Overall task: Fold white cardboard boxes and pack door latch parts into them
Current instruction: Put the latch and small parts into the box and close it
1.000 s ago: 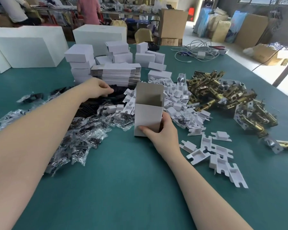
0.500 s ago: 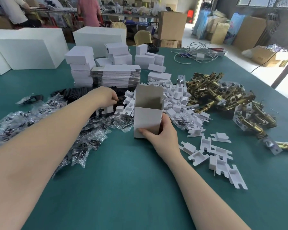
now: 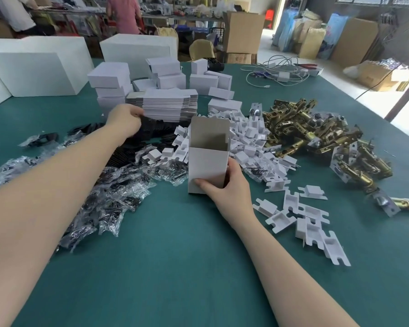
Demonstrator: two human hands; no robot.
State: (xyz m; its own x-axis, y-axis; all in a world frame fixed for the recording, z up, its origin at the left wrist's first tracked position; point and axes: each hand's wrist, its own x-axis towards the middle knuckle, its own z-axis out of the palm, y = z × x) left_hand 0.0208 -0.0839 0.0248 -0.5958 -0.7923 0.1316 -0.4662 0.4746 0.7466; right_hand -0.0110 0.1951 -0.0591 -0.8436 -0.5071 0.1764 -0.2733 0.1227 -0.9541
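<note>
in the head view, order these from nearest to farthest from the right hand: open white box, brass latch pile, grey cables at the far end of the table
1. open white box: held by the right hand.
2. brass latch pile: to the right, mid-table.
3. grey cables: far right end of the table.

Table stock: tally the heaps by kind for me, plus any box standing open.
brass latch heap: 1
white plastic insert heap: 1
heap of clear bags with black parts: 1
heap of black flat pieces: 1
stack of flat box blanks: 1
open upright box, in the grip of the right hand: 1
Total: 6
</note>
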